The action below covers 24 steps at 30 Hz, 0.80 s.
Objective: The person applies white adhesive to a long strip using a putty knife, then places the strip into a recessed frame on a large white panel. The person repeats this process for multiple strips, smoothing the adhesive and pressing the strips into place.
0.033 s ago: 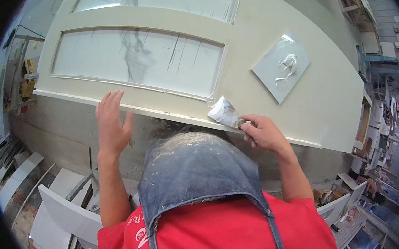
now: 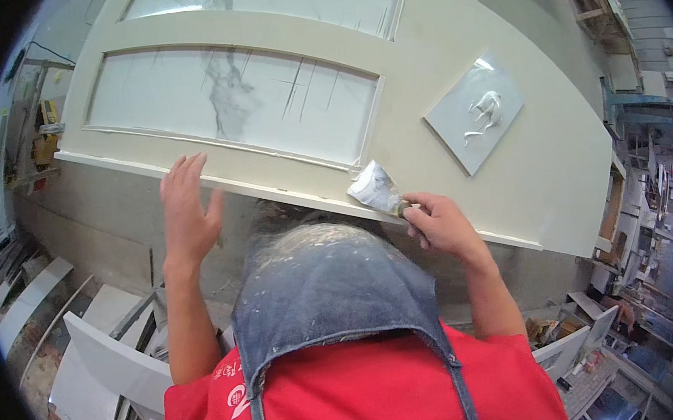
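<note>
My right hand (image 2: 441,220) grips the handle of a putty knife (image 2: 375,190), whose wide blade is smeared with white paste. The blade lies over the near edge of a large cream panel (image 2: 417,121), just below the corner of a recessed white inset with grey marbling (image 2: 229,99). My left hand (image 2: 187,198) is open at the panel's near edge, farther left, fingers together and thumb apart, with nothing in it. On the panel's right part rests a grey square board (image 2: 470,120) bearing a heap of white paste (image 2: 488,106).
A second marbled inset (image 2: 276,1) lies toward the panel's far side. Curved white panels (image 2: 115,353) and offcuts stand at the lower left. To the right are cluttered shelves and benches (image 2: 592,339). My denim apron (image 2: 327,284) is close to the panel's near edge.
The putty knife and my right hand have shifted very slightly left. My left hand and the panel look the same.
</note>
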Each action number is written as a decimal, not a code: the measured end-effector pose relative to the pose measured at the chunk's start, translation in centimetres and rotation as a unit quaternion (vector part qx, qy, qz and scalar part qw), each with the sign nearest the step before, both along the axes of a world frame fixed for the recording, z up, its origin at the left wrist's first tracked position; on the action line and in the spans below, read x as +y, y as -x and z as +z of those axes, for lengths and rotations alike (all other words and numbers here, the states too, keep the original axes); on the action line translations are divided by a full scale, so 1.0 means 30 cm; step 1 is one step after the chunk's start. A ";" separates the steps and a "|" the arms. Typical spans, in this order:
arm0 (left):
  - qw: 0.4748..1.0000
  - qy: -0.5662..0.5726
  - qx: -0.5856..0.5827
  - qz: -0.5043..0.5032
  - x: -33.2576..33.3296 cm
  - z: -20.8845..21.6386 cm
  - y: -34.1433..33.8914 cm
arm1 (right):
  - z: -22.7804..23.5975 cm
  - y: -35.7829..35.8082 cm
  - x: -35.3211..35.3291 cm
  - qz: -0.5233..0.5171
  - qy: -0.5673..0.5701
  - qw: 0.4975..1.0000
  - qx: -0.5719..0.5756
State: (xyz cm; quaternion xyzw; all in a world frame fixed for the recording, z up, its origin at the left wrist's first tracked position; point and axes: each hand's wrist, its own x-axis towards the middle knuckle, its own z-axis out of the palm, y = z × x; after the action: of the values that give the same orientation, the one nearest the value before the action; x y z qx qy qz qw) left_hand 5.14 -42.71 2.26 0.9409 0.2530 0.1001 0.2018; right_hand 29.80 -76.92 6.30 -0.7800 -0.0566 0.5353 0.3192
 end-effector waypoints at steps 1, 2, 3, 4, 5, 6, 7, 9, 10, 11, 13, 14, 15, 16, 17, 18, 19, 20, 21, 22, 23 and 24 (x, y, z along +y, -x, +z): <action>1.000 0.005 0.001 0.002 0.002 0.002 0.008 | -0.014 0.020 0.014 0.000 -0.008 1.000 -0.006; 1.000 0.010 0.002 0.005 0.003 0.003 0.014 | 0.000 0.025 0.016 -0.013 -0.017 1.000 -0.003; 1.000 0.015 0.003 0.008 0.001 0.002 0.019 | 0.027 0.030 0.019 -0.025 -0.026 0.999 0.001; 1.000 0.005 -0.001 0.001 0.008 0.000 0.019 | 0.049 0.032 0.043 -0.033 -0.042 0.999 0.003; 1.000 -0.010 0.001 -0.001 0.014 -0.005 0.020 | 0.059 0.030 0.046 -0.074 -0.074 0.995 -0.005; 1.000 -0.024 0.004 -0.002 0.019 -0.007 0.019 | 0.075 0.018 0.017 -0.114 -0.105 0.988 -0.012; 1.000 -0.021 0.008 -0.001 0.031 -0.003 0.012 | 0.090 0.009 -0.004 -0.158 -0.137 0.978 -0.019; 1.000 -0.011 0.017 0.003 0.043 0.006 -0.006 | 0.132 -0.010 -0.006 -0.152 -0.167 0.974 -0.034; 1.000 -0.013 0.023 0.006 0.046 0.011 -0.009 | 0.136 -0.013 -0.003 -0.145 -0.182 0.972 -0.037; 0.999 -0.014 0.030 0.010 0.052 0.016 -0.008 | 0.137 -0.005 0.021 -0.116 -0.183 0.975 -0.049; 0.999 -0.015 0.038 0.015 0.073 0.022 0.012 | 0.137 0.013 0.084 -0.056 -0.186 0.978 -0.075; 0.999 -0.015 0.039 0.015 0.089 0.020 0.024 | 0.143 0.036 0.119 -0.041 -0.194 0.978 -0.060; 0.999 -0.016 0.041 0.015 0.107 0.019 0.038 | 0.136 0.047 0.127 -0.023 -0.185 0.981 -0.048; 0.999 -0.018 0.041 0.018 0.130 0.021 0.050 | 0.122 0.058 0.150 -0.003 -0.183 0.982 -0.035; 0.999 -0.019 0.043 0.019 0.151 0.019 0.071 | 0.128 0.080 0.189 0.003 -0.177 0.983 -0.043; 0.999 -0.021 0.046 0.019 0.180 0.026 0.091 | 0.128 0.102 0.228 0.000 -0.173 0.984 -0.042; 0.998 -0.017 0.055 0.012 0.217 0.031 0.109 | 0.130 0.122 0.262 -0.005 -0.162 0.986 -0.045; 0.998 -0.013 0.056 0.002 0.259 0.028 0.105 | 0.134 0.132 0.294 -0.011 -0.151 0.987 -0.055; 0.998 -0.009 0.057 -0.010 0.307 0.026 0.097 | 0.125 0.159 0.316 -0.027 -0.183 0.979 -0.081; 0.998 -0.006 0.052 -0.033 0.360 0.017 0.087 | 0.130 0.179 0.350 -0.046 -0.180 0.980 -0.078; 0.997 -0.004 0.047 -0.058 0.416 0.008 0.070 | 0.142 0.200 0.389 -0.068 -0.176 0.979 -0.075; 0.995 0.003 0.048 -0.087 0.468 -0.005 0.061 | 0.149 0.230 0.433 -0.094 -0.168 0.979 -0.067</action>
State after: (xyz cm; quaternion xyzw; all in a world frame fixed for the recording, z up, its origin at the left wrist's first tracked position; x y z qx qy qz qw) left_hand 3.30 -28.67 2.12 0.9624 0.1801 0.0361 0.2002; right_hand 22.91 -63.92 10.78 -0.7515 -0.0936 0.4321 0.4897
